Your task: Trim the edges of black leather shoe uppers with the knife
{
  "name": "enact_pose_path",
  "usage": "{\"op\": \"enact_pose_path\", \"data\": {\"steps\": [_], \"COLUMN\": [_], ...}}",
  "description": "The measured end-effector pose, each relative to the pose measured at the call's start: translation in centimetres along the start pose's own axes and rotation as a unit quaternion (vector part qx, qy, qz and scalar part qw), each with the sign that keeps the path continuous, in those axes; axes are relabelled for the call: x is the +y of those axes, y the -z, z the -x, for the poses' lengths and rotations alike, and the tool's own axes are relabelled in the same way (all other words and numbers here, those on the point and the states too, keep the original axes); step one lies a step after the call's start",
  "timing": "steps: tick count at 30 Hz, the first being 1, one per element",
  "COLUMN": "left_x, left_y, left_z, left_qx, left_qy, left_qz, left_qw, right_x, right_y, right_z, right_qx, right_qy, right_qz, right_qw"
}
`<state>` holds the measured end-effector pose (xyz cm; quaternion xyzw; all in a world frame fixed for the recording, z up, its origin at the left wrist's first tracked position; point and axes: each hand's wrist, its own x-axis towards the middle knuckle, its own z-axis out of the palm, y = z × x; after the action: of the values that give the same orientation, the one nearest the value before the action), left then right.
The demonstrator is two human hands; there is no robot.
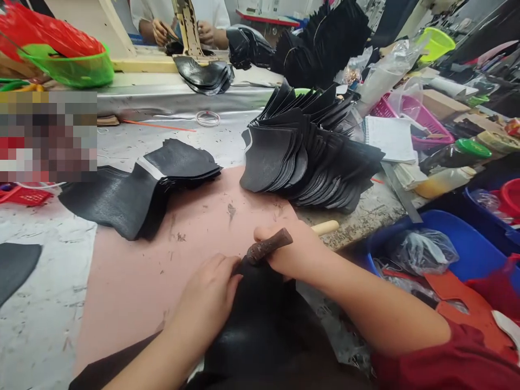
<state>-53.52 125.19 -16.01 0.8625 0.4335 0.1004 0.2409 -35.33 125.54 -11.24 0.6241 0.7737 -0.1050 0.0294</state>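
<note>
My right hand [298, 246] is wrapped around a hammer [270, 246]. Its dark, worn head rests at the top edge of a black leather piece [255, 309], and the pale wooden handle sticks out behind the hand. Thumb and fingers of my left hand [213, 287] pinch the same edge, just left of the hammer head. The leather drapes toward me over the near side of a pink board [122, 303]. Beyond it lies a folded stack of black leather pieces [179, 157], with a larger fanned stack [276, 157] to its right.
A blue bin [442, 227] with plastic bags stands at the right, near a notepad [388, 138], a metal ruler [400, 192] and a pink basket [430, 127]. Across the table, a person's hands [162, 32] work at a sewing machine [187, 27]. A green basket [77, 67] sits far left.
</note>
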Motion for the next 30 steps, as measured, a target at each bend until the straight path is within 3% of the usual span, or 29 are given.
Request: {"op": "enact_pose_path", "data": {"steps": [7,13,16,19,22,25,30], "left_x": [0.0,0.7,0.9,0.7,0.4,0.1,-0.2], "left_y": [-0.3,0.0,0.3,0.4,0.4,0.4,1.0], "left_z": [0.1,0.1,0.0,0.1,0.1,0.2,0.6], "left_qx": [0.065,0.038,0.018,-0.003,-0.022,-0.007,-0.041], "left_qy": [-0.072,-0.133,-0.133,-0.121,-0.084,-0.058,-0.049], "left_qz": [0.002,-0.094,-0.132,-0.146,-0.104,-0.040,-0.037], "left_qw": [0.995,0.986,0.982,0.982,0.991,0.998,0.997], "right_x": [0.1,-0.4,-0.7,-0.7,-0.5,-0.3,-0.5], "right_y": [0.5,1.4,1.8,1.9,1.7,1.5,1.4], "right_z": [0.3,0.4,0.2,-0.3,-0.5,-0.4,-0.1], "right_qx": [-0.018,0.015,0.030,-0.002,0.006,-0.004,-0.008], "right_qy": [0.001,0.037,0.061,0.075,0.067,0.060,0.061], "right_qz": [0.007,0.014,0.020,0.032,0.028,0.019,0.001], "right_qw": [1.000,0.999,0.997,0.997,0.997,0.998,0.998]}}
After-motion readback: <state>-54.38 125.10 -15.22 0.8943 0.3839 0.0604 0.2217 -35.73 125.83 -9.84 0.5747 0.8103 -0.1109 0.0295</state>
